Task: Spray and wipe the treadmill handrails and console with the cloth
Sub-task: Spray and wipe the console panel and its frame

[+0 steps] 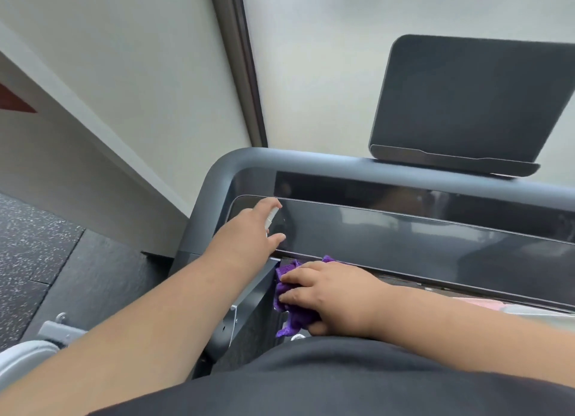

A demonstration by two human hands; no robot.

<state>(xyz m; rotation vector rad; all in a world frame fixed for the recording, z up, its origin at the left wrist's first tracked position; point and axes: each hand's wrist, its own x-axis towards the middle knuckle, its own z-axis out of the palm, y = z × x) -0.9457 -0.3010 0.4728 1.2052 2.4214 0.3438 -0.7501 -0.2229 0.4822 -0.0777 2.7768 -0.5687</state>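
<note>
wall (124, 58): pale, seen behind the console, split by a dark vertical strip.
floor (37, 247): dark speckled rubber, left of the console.
console (404, 238): long glossy dark panel, glare on it, taken as landmark.
handrail (205, 204): grey rounded bar wrapped around the console's far edge and left corner.
screen (466, 98): dark tilted panel mounted above the console, on the right.
left hand (249, 229): held over the console's left end, fingers wrapped on a small spray bottle (272, 218), mostly hidden by the hand; forefinger stretched forward along its top.
right hand (336, 294): at the console's near edge, fingers spread flat and pressed on the cloth.
cloth (291, 303): purple, bunched, under the right hand just below the console's left near edge.
</note>
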